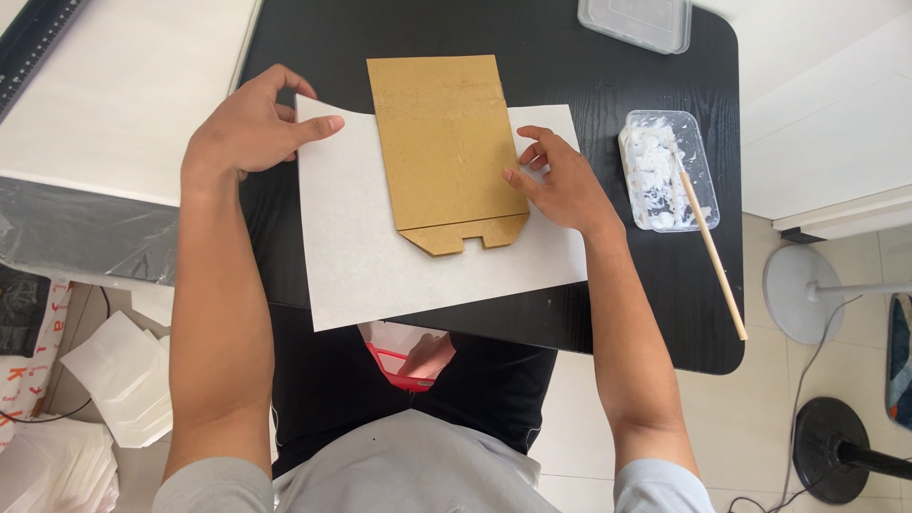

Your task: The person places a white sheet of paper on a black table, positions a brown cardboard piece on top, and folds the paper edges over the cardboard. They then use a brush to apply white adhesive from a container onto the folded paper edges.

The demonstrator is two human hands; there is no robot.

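A brown cardboard template [442,142] with a notched lower flap lies on a white sheet of paper [380,256] on a black table [589,57]. My left hand [249,128] pinches the paper's upper left corner, which curls up slightly. My right hand [560,180] rests on the paper, fingertips pressing the template's right edge.
To the right, a clear plastic tray [692,152] with white paste holds a long wooden stick [712,252]. Another clear container [636,21] stands at the table's far edge. White folded paper bags [123,380] lie on the floor at left. A round stand base [796,293] is at right.
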